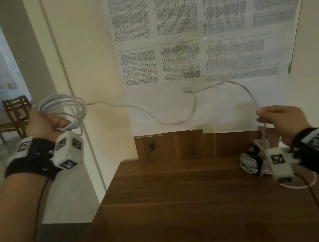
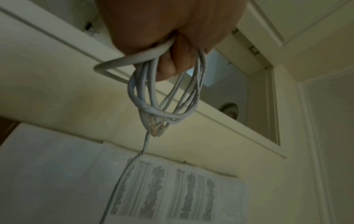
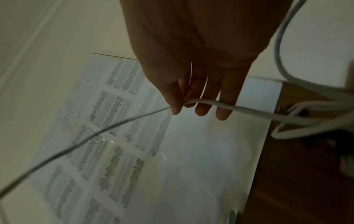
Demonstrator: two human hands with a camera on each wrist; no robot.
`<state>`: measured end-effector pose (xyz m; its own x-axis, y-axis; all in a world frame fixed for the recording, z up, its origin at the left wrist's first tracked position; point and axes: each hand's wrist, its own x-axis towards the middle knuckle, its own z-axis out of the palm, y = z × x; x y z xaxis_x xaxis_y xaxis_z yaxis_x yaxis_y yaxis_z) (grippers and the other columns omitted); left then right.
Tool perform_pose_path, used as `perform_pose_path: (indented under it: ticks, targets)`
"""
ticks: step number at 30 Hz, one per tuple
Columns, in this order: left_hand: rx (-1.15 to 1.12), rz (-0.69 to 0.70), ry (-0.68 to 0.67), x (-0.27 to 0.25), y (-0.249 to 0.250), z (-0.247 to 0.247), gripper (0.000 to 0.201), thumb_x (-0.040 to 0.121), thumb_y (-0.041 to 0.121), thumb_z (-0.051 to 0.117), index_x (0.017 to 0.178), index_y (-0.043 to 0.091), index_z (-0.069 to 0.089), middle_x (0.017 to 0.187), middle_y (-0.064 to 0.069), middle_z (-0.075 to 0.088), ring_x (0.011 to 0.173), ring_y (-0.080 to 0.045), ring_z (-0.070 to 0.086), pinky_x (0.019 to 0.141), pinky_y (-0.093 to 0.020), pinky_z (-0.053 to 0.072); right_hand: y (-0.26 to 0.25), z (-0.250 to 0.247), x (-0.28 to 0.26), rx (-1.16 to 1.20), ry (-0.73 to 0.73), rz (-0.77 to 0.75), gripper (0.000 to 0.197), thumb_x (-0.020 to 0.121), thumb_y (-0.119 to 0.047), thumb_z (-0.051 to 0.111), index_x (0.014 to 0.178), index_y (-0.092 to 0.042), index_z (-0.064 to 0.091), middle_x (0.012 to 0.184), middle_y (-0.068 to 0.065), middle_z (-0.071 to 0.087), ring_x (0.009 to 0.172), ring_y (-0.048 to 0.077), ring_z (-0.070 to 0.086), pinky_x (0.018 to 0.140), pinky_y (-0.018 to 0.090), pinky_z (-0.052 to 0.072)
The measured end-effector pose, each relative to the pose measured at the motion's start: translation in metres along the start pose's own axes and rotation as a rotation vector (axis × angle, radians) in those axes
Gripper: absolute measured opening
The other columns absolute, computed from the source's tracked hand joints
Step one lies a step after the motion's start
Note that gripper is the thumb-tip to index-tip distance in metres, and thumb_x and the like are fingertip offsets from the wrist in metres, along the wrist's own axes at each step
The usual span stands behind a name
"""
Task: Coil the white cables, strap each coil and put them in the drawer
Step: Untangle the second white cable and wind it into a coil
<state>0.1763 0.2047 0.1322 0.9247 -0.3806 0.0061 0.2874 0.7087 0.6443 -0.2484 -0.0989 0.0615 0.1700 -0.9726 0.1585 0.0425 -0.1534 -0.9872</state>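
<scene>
A person's left hand (image 1: 43,123) is gripping several loops of thin white cable (image 1: 63,111) raised above a brown wooden desk (image 1: 178,205), while the right hand (image 1: 281,120) is pinching its trailing length between thumb and fingers.

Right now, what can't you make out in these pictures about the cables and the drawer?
- Drawer: not visible in any view; the head view's bottom edge cuts off the desk front.
- Strapped coil on the desk: partly hidden by the right hand and its wrist camera.
- Wall sheets: print blurred, unreadable.
- Left hand coil: loop count unclear.
</scene>
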Motion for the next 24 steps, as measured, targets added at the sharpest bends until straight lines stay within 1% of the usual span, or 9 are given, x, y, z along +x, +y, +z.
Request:
perform_pose_path:
  ticks: [3, 5, 8, 12, 15, 18, 19, 21, 24]
  targets:
    - [-0.016, -0.027, -0.032, -0.014, -0.024, 0.014, 0.06, 0.105, 0.045, 0.04, 0.05, 0.023, 0.03, 0.044, 0.007, 0.02, 0.038, -0.009, 0.019, 0.04, -0.021, 0.019, 0.008, 0.025, -0.007, -0.025, -0.059, -0.011, 0.016, 0.084, -0.007, 0.077, 0.097, 0.001, 0.073, 0.095, 0.017, 0.072, 0.089, 0.028, 0.069, 0.078, 0.041, 0.06]
    - [-0.017, -0.069, -0.023, -0.014, -0.039, 0.022, 0.058, 0.105, 0.047, 0.04, 0.054, 0.023, 0.028, 0.044, 0.007, 0.019, 0.038, -0.01, 0.017, 0.039, -0.021, 0.017, 0.016, 0.038, -0.008, -0.23, -0.072, -0.106, 0.013, 0.081, -0.009, 0.081, 0.089, -0.002, 0.073, 0.089, 0.014, 0.073, 0.083, 0.029, 0.069, 0.076, 0.04, 0.059]
    - [-0.015, -0.105, -0.116, -0.029, -0.053, 0.038, 0.055, 0.105, 0.046, 0.04, 0.058, 0.024, 0.024, 0.042, 0.006, 0.017, 0.035, -0.01, 0.015, 0.036, -0.018, 0.017, 0.021, 0.051, -0.007, -0.507, -0.103, -0.153, 0.012, 0.081, -0.011, 0.081, 0.082, -0.01, 0.069, 0.08, 0.011, 0.071, 0.069, 0.025, 0.065, 0.063, 0.032, 0.053]
    - [0.005, -0.156, -0.249, -0.056, -0.061, 0.053, 0.063, 0.102, 0.051, 0.045, 0.049, 0.024, 0.028, 0.042, 0.007, 0.015, 0.035, -0.009, 0.014, 0.035, -0.02, 0.016, 0.016, 0.051, -0.011, -0.607, -0.281, -0.134, 0.014, 0.088, 0.003, 0.067, 0.095, -0.01, 0.067, 0.073, 0.018, 0.069, 0.053, 0.019, 0.06, 0.046, 0.021, 0.047]
    - [0.025, -0.202, -0.347, -0.077, -0.066, 0.058, 0.062, 0.099, 0.056, 0.048, 0.049, 0.024, 0.03, 0.045, 0.007, 0.014, 0.038, -0.008, 0.013, 0.04, -0.02, 0.013, 0.01, 0.054, -0.015, -0.587, -0.243, -0.244, 0.025, 0.089, 0.003, 0.059, 0.097, -0.018, 0.07, 0.077, 0.013, 0.065, 0.063, 0.022, 0.059, 0.053, 0.024, 0.046]
    - [0.067, -0.259, -0.448, -0.099, -0.08, 0.066, 0.059, 0.096, 0.06, 0.05, 0.053, 0.025, 0.029, 0.049, 0.007, 0.014, 0.042, -0.008, 0.012, 0.043, -0.021, 0.013, 0.0, 0.071, -0.033, -0.42, -0.25, -0.295, 0.012, 0.091, -0.013, 0.067, 0.097, -0.023, 0.071, 0.095, 0.006, 0.07, 0.081, 0.02, 0.066, 0.072, 0.028, 0.054]
    - [0.088, -0.269, -0.469, -0.107, -0.085, 0.069, 0.059, 0.095, 0.061, 0.051, 0.053, 0.026, 0.029, 0.05, 0.007, 0.014, 0.042, -0.008, 0.013, 0.042, -0.021, 0.015, -0.003, 0.079, -0.044, -0.355, -0.309, -0.289, 0.011, 0.091, -0.02, 0.07, 0.101, -0.023, 0.071, 0.1, 0.003, 0.072, 0.088, 0.017, 0.068, 0.079, 0.03, 0.057]
    - [0.131, -0.286, -0.492, -0.121, -0.098, 0.074, 0.058, 0.094, 0.061, 0.052, 0.052, 0.026, 0.032, 0.051, 0.007, 0.014, 0.043, -0.008, 0.013, 0.042, -0.022, 0.016, -0.008, 0.097, -0.068, -0.26, -0.471, -0.305, 0.025, 0.089, -0.023, 0.073, 0.114, -0.022, 0.068, 0.107, -0.002, 0.073, 0.099, 0.013, 0.07, 0.089, 0.03, 0.056]
    - [0.158, -0.314, -0.536, -0.139, -0.112, 0.08, 0.056, 0.091, 0.063, 0.055, 0.054, 0.026, 0.034, 0.052, 0.007, 0.014, 0.044, -0.008, 0.013, 0.044, -0.022, 0.015, -0.007, 0.125, -0.097, -0.116, -0.742, -0.244, 0.049, 0.083, -0.008, 0.078, 0.127, -0.019, 0.059, 0.115, -0.002, 0.072, 0.109, 0.012, 0.068, 0.097, 0.033, 0.053]
